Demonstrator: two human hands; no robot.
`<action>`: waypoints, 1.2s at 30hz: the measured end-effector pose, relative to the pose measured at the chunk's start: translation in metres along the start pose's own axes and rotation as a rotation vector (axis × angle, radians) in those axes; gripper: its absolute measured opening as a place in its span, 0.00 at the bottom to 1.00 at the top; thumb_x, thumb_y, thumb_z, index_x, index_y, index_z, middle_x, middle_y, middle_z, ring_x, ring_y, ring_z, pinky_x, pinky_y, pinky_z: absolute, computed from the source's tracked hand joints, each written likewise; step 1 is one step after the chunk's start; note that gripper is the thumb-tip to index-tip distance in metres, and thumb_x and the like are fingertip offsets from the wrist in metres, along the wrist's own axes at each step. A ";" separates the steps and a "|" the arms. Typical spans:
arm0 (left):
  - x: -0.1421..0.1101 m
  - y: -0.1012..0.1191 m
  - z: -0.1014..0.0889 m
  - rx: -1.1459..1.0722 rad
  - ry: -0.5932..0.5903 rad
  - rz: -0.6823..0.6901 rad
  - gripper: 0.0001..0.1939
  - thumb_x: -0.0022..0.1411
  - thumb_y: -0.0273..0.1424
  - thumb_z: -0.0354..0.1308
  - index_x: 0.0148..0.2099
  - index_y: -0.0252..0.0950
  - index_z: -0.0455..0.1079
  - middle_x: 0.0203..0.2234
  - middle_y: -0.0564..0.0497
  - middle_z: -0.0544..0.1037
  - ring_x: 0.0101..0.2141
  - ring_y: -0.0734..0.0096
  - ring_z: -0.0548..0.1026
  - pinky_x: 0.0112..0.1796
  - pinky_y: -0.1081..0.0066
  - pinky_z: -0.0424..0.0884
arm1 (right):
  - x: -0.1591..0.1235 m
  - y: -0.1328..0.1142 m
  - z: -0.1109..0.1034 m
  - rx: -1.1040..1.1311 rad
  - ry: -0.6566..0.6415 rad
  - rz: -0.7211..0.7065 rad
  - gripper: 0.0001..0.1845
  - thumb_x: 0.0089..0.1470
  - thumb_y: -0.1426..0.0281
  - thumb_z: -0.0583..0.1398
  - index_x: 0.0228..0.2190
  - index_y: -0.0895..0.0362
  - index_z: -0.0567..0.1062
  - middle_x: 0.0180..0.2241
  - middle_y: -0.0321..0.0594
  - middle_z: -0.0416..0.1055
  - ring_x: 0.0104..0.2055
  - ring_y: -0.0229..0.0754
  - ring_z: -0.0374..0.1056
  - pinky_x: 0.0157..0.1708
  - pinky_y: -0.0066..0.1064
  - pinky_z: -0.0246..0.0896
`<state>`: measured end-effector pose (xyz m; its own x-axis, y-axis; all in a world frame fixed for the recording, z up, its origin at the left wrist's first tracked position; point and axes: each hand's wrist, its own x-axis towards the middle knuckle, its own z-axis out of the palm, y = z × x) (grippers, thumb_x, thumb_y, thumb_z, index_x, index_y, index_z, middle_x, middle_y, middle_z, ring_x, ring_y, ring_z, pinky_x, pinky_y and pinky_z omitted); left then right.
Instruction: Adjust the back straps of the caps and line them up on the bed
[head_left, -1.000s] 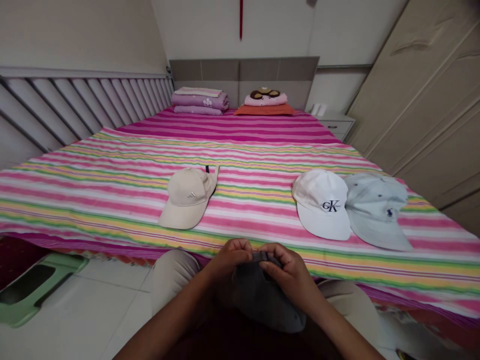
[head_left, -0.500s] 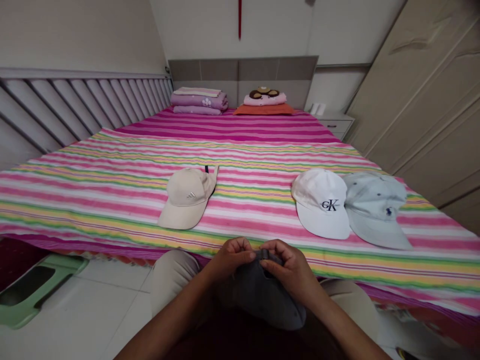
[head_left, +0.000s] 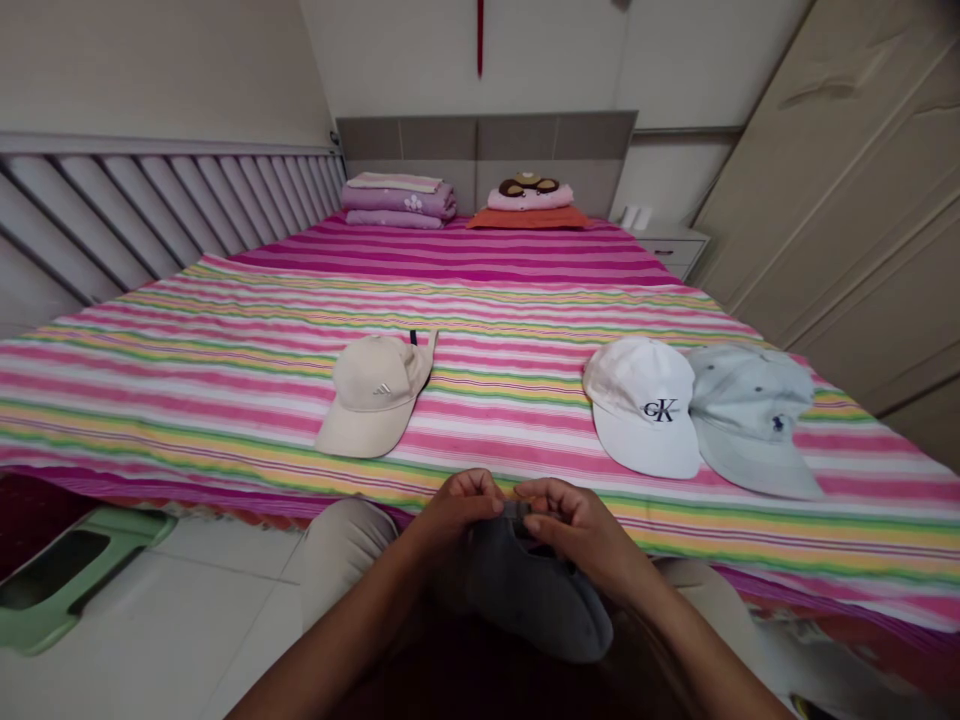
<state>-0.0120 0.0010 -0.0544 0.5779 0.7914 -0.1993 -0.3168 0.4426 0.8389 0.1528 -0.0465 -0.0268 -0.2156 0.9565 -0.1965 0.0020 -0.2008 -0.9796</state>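
Left hand (head_left: 459,512) and right hand (head_left: 583,530) both grasping dark grey fabric baseball cap (head_left: 534,592) at rear strap, above lap; beige cotton cap (head_left: 371,395), white cotton cap (head_left: 643,408), pale blue cotton cap (head_left: 750,420) lying on pink-striped bedsheet (head_left: 487,350) ahead.

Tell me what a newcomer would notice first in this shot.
The bright pink-striped bedspread fills the middle of the view. On it lie a beige cap at left, and a white CK cap beside a pale blue cap at right. At bottom centre, the left hand and right hand pinch a dark grey cap.
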 end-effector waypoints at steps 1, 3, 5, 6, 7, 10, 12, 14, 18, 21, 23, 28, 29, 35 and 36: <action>0.000 0.001 0.000 0.000 -0.007 0.010 0.11 0.40 0.27 0.63 0.21 0.33 0.61 0.19 0.54 0.69 0.18 0.81 0.62 0.21 0.77 0.54 | 0.000 0.000 -0.002 -0.023 -0.012 0.009 0.19 0.43 0.58 0.60 0.34 0.59 0.69 0.21 0.31 0.62 0.20 0.31 0.55 0.19 0.24 0.47; 0.002 0.004 0.000 0.018 -0.008 0.025 0.11 0.39 0.26 0.63 0.20 0.32 0.61 0.19 0.53 0.70 0.19 0.80 0.63 0.21 0.77 0.55 | 0.001 -0.001 -0.005 -0.091 -0.043 0.018 0.18 0.47 0.56 0.56 0.28 0.60 0.69 0.20 0.33 0.62 0.19 0.30 0.53 0.17 0.23 0.45; 0.003 0.007 0.002 0.048 -0.003 0.020 0.11 0.39 0.27 0.63 0.21 0.33 0.61 0.18 0.55 0.69 0.18 0.81 0.62 0.21 0.78 0.53 | 0.001 -0.001 -0.006 -0.118 -0.061 0.024 0.19 0.49 0.56 0.54 0.22 0.60 0.68 0.18 0.32 0.61 0.17 0.29 0.51 0.16 0.23 0.43; 0.003 0.008 0.003 0.060 -0.002 0.016 0.11 0.40 0.28 0.63 0.22 0.33 0.62 0.18 0.56 0.68 0.18 0.82 0.61 0.21 0.78 0.53 | 0.002 -0.001 -0.006 -0.107 -0.053 0.026 0.20 0.49 0.56 0.54 0.21 0.60 0.67 0.17 0.31 0.60 0.16 0.28 0.49 0.16 0.23 0.42; 0.003 0.009 0.004 0.074 -0.001 0.016 0.10 0.41 0.29 0.63 0.24 0.33 0.63 0.18 0.56 0.68 0.18 0.82 0.61 0.21 0.78 0.53 | 0.002 -0.001 -0.006 -0.080 -0.041 0.026 0.19 0.49 0.56 0.55 0.20 0.60 0.66 0.16 0.31 0.60 0.15 0.28 0.48 0.15 0.22 0.41; 0.002 0.013 0.009 0.214 -0.039 0.023 0.13 0.42 0.32 0.63 0.32 0.34 0.67 0.22 0.55 0.70 0.22 0.79 0.64 0.25 0.77 0.57 | 0.003 -0.001 -0.005 0.019 -0.016 0.031 0.19 0.47 0.56 0.57 0.19 0.59 0.65 0.14 0.29 0.59 0.14 0.27 0.46 0.14 0.22 0.38; 0.000 0.016 0.012 0.407 -0.086 0.041 0.14 0.41 0.31 0.63 0.33 0.33 0.68 0.23 0.55 0.70 0.24 0.77 0.64 0.27 0.76 0.58 | 0.004 -0.002 -0.004 0.061 -0.010 0.038 0.19 0.46 0.56 0.57 0.18 0.59 0.64 0.13 0.29 0.58 0.13 0.27 0.45 0.13 0.22 0.36; -0.002 0.019 0.013 0.596 -0.117 0.055 0.10 0.41 0.29 0.62 0.30 0.33 0.68 0.20 0.56 0.67 0.23 0.78 0.62 0.25 0.77 0.56 | 0.005 -0.003 -0.005 0.089 0.000 0.044 0.19 0.46 0.57 0.58 0.18 0.59 0.64 0.11 0.28 0.57 0.13 0.27 0.44 0.13 0.22 0.35; -0.004 0.024 0.013 0.710 -0.112 0.027 0.03 0.44 0.25 0.56 0.26 0.33 0.65 0.16 0.58 0.62 0.19 0.81 0.56 0.21 0.77 0.50 | 0.007 -0.007 -0.008 0.116 -0.006 0.035 0.18 0.46 0.57 0.59 0.19 0.59 0.65 0.11 0.27 0.57 0.13 0.27 0.44 0.13 0.22 0.35; -0.004 0.028 0.013 0.495 -0.100 -0.075 0.05 0.43 0.26 0.57 0.26 0.33 0.64 0.16 0.58 0.64 0.17 0.82 0.57 0.20 0.78 0.50 | 0.008 -0.009 -0.014 0.081 -0.064 0.046 0.19 0.48 0.56 0.57 0.19 0.60 0.65 0.13 0.29 0.59 0.14 0.28 0.47 0.14 0.22 0.39; -0.003 0.031 0.012 0.262 -0.093 -0.100 0.07 0.41 0.27 0.59 0.26 0.33 0.64 0.16 0.56 0.66 0.17 0.81 0.59 0.20 0.78 0.51 | 0.009 -0.009 -0.020 0.030 -0.131 0.060 0.21 0.49 0.56 0.56 0.20 0.61 0.66 0.15 0.31 0.60 0.16 0.28 0.48 0.16 0.23 0.41; -0.003 0.041 0.006 -0.020 -0.143 -0.096 0.11 0.39 0.31 0.64 0.25 0.31 0.67 0.16 0.52 0.70 0.18 0.77 0.66 0.22 0.76 0.58 | 0.007 -0.009 -0.028 0.104 -0.277 0.090 0.19 0.46 0.58 0.60 0.19 0.62 0.68 0.16 0.30 0.57 0.18 0.28 0.48 0.19 0.22 0.41; -0.004 0.042 0.004 -0.025 -0.162 -0.106 0.12 0.40 0.33 0.64 0.25 0.30 0.68 0.17 0.51 0.71 0.19 0.76 0.67 0.22 0.76 0.59 | 0.006 -0.010 -0.027 0.163 -0.278 0.084 0.18 0.45 0.58 0.61 0.19 0.62 0.68 0.17 0.31 0.59 0.18 0.28 0.51 0.19 0.22 0.43; -0.006 0.042 -0.007 -0.055 -0.247 -0.131 0.16 0.39 0.34 0.65 0.31 0.29 0.73 0.21 0.48 0.75 0.21 0.74 0.70 0.25 0.75 0.63 | -0.001 -0.019 -0.014 0.528 -0.281 0.041 0.19 0.35 0.59 0.66 0.24 0.62 0.72 0.22 0.38 0.70 0.23 0.34 0.64 0.24 0.24 0.55; -0.006 0.041 -0.008 -0.060 -0.253 -0.131 0.16 0.40 0.34 0.65 0.32 0.28 0.73 0.21 0.48 0.75 0.21 0.74 0.70 0.26 0.74 0.63 | -0.001 -0.020 -0.012 0.545 -0.312 0.051 0.21 0.32 0.60 0.68 0.25 0.62 0.72 0.23 0.39 0.71 0.23 0.35 0.65 0.24 0.25 0.56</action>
<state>-0.0347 0.0177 -0.0230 0.7839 0.5986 -0.1647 -0.2670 0.5645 0.7811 0.1644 -0.0412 -0.0072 -0.5031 0.8527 -0.1405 -0.4608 -0.4022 -0.7911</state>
